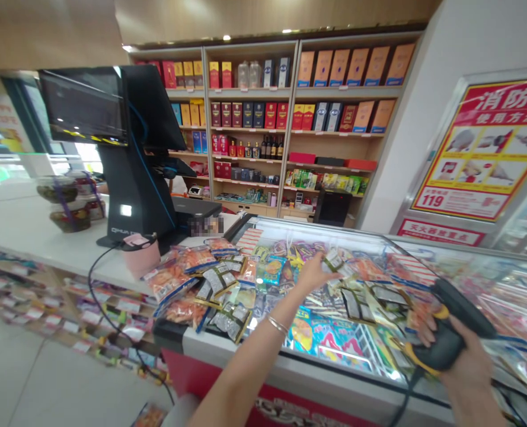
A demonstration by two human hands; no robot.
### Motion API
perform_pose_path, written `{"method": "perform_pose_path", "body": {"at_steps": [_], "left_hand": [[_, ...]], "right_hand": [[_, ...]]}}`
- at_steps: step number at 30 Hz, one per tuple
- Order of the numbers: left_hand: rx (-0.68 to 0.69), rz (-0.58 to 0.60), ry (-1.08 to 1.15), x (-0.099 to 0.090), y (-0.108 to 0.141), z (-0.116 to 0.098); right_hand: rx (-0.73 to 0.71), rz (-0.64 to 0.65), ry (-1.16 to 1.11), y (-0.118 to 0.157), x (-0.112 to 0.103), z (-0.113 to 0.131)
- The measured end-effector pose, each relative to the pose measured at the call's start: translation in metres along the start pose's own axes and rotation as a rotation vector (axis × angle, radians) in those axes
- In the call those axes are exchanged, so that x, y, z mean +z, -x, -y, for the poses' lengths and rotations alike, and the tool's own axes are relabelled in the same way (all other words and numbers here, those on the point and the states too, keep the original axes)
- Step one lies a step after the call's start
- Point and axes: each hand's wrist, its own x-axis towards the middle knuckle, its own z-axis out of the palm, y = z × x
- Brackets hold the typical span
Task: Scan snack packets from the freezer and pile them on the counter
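Your right hand (465,362) is closed around a black-and-yellow handheld barcode scanner (450,326), above the freezer lid; the barrel's long axis runs diagonally, upper left to lower right, and you cannot tell which way its window faces. Your left hand (319,274) is open, fingertips on a foil snack packet (333,260). More snack packets (221,290) lie heaped on the glass-topped chest freezer (254,369). Left of it stand a white counter (36,228), pink cup (142,256) and black POS terminal (134,154). Farther back: wooden shelves (249,121) of boxed liquor; at right, a red fire-safety poster (481,148).
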Motion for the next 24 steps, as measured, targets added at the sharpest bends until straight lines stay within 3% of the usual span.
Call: {"method": "perform_pose_path", "body": {"at_steps": [4, 7, 12, 15, 19, 24], "left_hand": [[-0.066, -0.214, 0.117, -0.061, -0.011, 0.039], [-0.078, -0.314, 0.188, -0.086, -0.013, 0.066], [-0.060, -0.421, 0.252, -0.089, -0.012, 0.091], [-0.084, -0.471, 0.250, -0.085, -0.012, 0.099], [-0.095, -0.511, 0.211, -0.085, -0.012, 0.107], [-0.096, -0.505, 0.170, -0.085, -0.013, 0.113]], "right_hand": [[0.080, 0.172, -0.054, -0.013, 0.051, -0.015], [0.125, 0.321, -0.091, -0.025, 0.086, -0.032], [0.235, 0.455, -0.102, -0.046, 0.140, -0.072], [0.309, 0.482, -0.107, -0.051, 0.161, -0.099], [0.369, 0.531, -0.071, -0.043, 0.166, -0.124], [0.347, 0.562, 0.021, -0.030, 0.160, -0.131]]}}
